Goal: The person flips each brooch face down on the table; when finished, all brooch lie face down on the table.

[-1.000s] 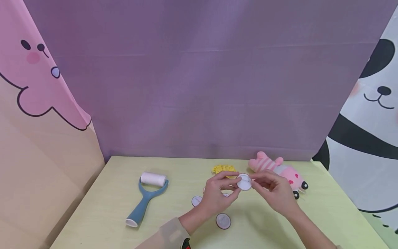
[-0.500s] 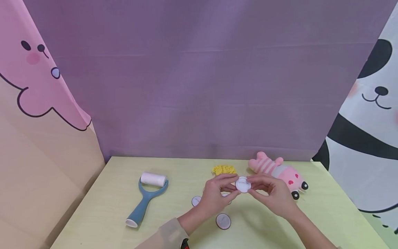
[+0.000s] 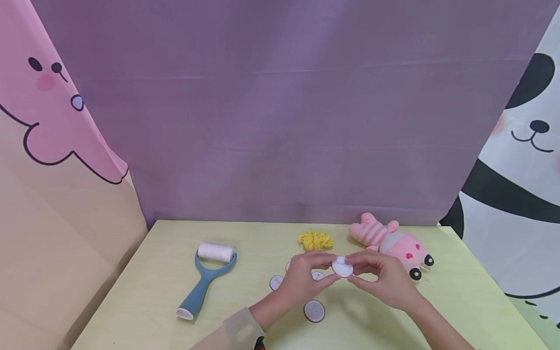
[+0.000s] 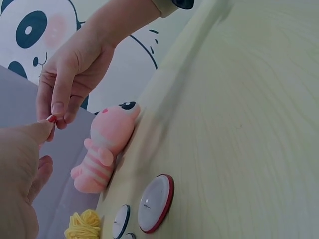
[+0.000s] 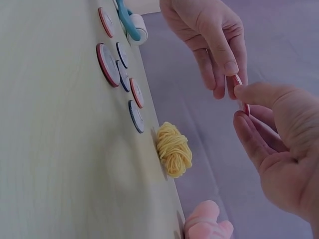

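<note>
Above the table, both hands hold a small round pin badge (image 3: 342, 267) by its edges, its white back turned up. My left hand (image 3: 302, 278) pinches the left edge between thumb and fingers. On the opposite edge, my right hand (image 3: 387, 281) pinches with thumb and fingertips. The right wrist view shows the badge's red rim (image 5: 245, 108) between the fingers. Below the hands lie more badges, white backs up: a large one (image 3: 314, 311) in front, a smaller one (image 3: 276, 282) beside the left wrist, and another (image 3: 318, 275) partly hidden behind the left hand.
A bundle of yellow yarn (image 3: 316, 240) lies behind the hands. To its right is a pink striped plush toy (image 3: 407, 250), near the right hand. A blue-handled lint roller (image 3: 203, 287) rests on the left of the pale table (image 3: 144, 291). A purple cloth (image 3: 280, 121) hangs behind.
Both hands have lowered slightly with the badge, uncovering the yellow yarn. The right hand's thumb has shifted to the badge's lower right edge. The things on the table have not moved.
</note>
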Action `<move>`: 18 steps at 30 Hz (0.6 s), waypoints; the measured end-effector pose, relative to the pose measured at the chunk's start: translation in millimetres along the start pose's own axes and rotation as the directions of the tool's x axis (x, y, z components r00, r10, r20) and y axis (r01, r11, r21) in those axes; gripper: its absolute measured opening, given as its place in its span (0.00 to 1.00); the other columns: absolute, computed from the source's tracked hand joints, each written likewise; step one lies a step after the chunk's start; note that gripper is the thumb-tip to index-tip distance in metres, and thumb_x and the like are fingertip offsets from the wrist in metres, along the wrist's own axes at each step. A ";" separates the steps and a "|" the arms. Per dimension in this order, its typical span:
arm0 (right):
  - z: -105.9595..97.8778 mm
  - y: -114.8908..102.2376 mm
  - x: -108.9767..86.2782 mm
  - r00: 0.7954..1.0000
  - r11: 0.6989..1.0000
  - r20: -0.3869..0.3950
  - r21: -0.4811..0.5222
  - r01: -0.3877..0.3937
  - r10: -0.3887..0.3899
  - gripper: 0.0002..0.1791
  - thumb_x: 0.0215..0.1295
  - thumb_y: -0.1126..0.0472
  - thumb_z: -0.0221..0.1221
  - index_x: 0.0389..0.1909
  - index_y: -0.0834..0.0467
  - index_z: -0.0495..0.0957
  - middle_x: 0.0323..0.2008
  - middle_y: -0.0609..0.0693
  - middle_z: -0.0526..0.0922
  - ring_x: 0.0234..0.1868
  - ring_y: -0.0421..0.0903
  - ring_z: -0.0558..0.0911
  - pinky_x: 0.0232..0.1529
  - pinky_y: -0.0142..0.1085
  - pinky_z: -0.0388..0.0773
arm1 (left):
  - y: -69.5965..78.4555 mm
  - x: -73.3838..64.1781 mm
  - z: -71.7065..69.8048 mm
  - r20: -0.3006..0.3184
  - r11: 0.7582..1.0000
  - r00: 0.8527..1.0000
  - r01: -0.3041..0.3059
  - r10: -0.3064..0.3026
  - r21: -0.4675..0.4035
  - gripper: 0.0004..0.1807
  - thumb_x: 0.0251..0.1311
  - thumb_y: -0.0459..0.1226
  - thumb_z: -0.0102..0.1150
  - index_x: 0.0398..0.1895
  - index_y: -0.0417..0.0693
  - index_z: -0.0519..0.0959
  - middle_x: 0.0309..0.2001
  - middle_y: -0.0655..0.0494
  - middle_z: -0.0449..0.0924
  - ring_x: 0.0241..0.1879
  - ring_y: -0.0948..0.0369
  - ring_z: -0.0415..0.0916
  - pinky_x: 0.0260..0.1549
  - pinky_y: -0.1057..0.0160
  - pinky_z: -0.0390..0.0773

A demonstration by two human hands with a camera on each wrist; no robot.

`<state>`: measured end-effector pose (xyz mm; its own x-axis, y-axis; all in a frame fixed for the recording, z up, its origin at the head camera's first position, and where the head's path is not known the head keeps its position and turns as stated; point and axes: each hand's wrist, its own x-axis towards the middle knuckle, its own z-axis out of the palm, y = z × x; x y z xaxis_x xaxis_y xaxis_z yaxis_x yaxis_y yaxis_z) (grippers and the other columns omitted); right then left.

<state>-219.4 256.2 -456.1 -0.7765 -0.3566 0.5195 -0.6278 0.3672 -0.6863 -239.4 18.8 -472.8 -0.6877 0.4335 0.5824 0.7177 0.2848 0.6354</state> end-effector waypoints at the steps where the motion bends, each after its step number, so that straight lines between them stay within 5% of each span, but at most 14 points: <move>1: -0.3 0.4 -0.5 1.000 1.000 0.005 -0.016 -0.005 0.005 0.20 0.55 0.72 0.77 0.49 0.60 0.88 0.45 0.55 0.90 0.38 0.37 0.90 0.45 0.32 0.89 | -0.6 -0.3 0.5 0.006 1.000 1.000 -0.003 0.003 0.016 0.19 0.62 0.36 0.77 0.55 0.42 0.88 0.54 0.50 0.91 0.47 0.64 0.90 0.48 0.76 0.84; 18: 7.7 6.6 -8.6 0.997 0.991 0.067 -0.134 -0.023 0.032 0.17 0.56 0.65 0.79 0.47 0.56 0.89 0.44 0.51 0.91 0.38 0.36 0.89 0.43 0.36 0.90 | -10.1 -8.7 7.8 0.123 0.989 0.991 0.033 -0.051 0.141 0.16 0.63 0.37 0.76 0.53 0.46 0.90 0.47 0.55 0.92 0.47 0.63 0.89 0.47 0.83 0.80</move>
<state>-216.4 255.1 -469.0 -0.7908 -0.4014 0.4621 -0.6116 0.4869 -0.6237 -239.8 18.8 -488.2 -0.7043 0.5208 0.4825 0.7030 0.4168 0.5763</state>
